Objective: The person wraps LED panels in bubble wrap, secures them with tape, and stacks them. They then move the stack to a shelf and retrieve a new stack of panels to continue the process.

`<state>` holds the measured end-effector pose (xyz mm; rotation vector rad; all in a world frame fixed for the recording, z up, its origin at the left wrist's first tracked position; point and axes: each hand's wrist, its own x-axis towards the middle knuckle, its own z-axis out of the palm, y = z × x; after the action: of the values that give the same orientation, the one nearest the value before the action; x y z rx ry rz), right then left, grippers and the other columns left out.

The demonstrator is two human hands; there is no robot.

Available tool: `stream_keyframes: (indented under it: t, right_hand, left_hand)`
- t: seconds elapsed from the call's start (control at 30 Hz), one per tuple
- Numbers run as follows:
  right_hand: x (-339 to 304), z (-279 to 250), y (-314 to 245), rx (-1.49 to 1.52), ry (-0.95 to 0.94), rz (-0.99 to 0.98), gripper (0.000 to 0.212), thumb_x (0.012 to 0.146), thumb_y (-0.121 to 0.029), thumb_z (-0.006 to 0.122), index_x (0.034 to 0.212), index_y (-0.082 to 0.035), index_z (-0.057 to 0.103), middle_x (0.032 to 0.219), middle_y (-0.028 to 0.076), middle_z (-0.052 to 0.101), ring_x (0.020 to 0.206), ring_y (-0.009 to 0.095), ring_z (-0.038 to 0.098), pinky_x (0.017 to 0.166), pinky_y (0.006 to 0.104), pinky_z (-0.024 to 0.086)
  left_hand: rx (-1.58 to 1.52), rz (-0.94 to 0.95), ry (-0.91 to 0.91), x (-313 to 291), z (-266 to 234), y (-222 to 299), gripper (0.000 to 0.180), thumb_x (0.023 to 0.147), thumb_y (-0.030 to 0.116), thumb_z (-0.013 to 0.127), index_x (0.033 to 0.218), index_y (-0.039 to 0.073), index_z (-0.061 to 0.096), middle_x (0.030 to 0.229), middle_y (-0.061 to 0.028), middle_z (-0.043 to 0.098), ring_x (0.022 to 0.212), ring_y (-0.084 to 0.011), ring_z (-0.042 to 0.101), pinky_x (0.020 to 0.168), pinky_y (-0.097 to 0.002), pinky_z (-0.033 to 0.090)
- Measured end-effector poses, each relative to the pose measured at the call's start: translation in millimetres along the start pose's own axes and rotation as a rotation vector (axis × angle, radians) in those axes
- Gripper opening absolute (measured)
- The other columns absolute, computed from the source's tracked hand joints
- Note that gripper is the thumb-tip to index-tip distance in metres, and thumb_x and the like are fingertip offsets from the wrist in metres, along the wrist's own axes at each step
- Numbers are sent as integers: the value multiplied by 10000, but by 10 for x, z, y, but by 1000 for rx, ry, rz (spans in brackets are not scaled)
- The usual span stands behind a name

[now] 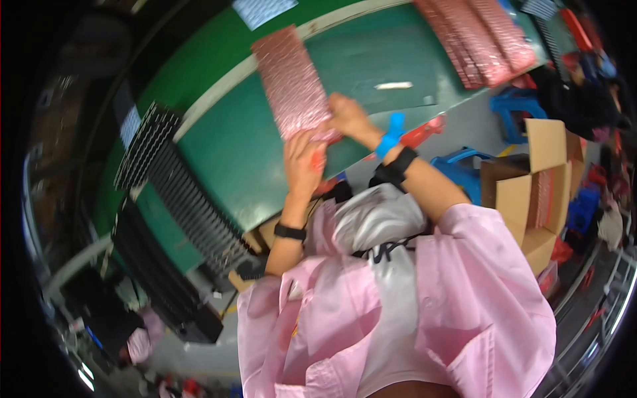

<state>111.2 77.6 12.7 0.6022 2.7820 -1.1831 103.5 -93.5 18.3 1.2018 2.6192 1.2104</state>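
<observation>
A long pink bubble-wrap pouch (290,79) lies on the green tabletop (229,152), stretching away from me. My left hand (303,167) is closed on the left of its near end, with a small orange-red patch showing by the thumb side. On the right corner of that same end, my right hand (352,119) grips with curled fingers. The fingertips are partly hidden and slightly blurred. Black bands circle both wrists, and a blue strap (390,137) sits on the right one. Whatever is inside the pouch cannot be made out.
Several more pink bubble-wrap pouches (478,43) lie at the far right of the table. A short white strip (393,85) rests nearby. Ridged black racks (192,202) stand to the left. An opened cardboard box (531,192) and blue stools (461,169) are at the right.
</observation>
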Motion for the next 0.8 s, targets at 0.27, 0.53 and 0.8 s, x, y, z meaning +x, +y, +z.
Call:
stream_keyframes:
  t: [0.27, 0.53, 0.8]
  right_hand:
    - [-156, -916, 457, 581, -191, -31, 247, 653, -221, 628, 752, -13, 538, 673, 98, 571, 580, 201, 548, 542, 323, 448]
    - [-636, -4041, 2416, 166, 702, 349, 157, 736, -156, 553, 719, -1, 554, 642, 4, 546, 599, 90, 487, 536, 219, 380]
    - [372, -4791, 3699, 180, 630, 273, 205, 749, -157, 527, 852, 14, 574, 805, 62, 582, 791, 152, 515, 727, 243, 383]
  left_hand:
    - [142, 2, -50, 34, 207, -44, 267, 809, 138, 426, 1044, 55, 522, 1115, -106, 476, 1038, -269, 420, 906, -369, 250]
    - [288, -94, -33, 91, 296, 57, 274, 821, 177, 408, 1037, 63, 531, 1110, -76, 488, 1035, -240, 427, 905, -391, 241]
    - [326, -328, -77, 109, 297, 166, 256, 808, 152, 433, 1009, 41, 546, 1103, -98, 495, 1036, -246, 440, 931, -379, 238]
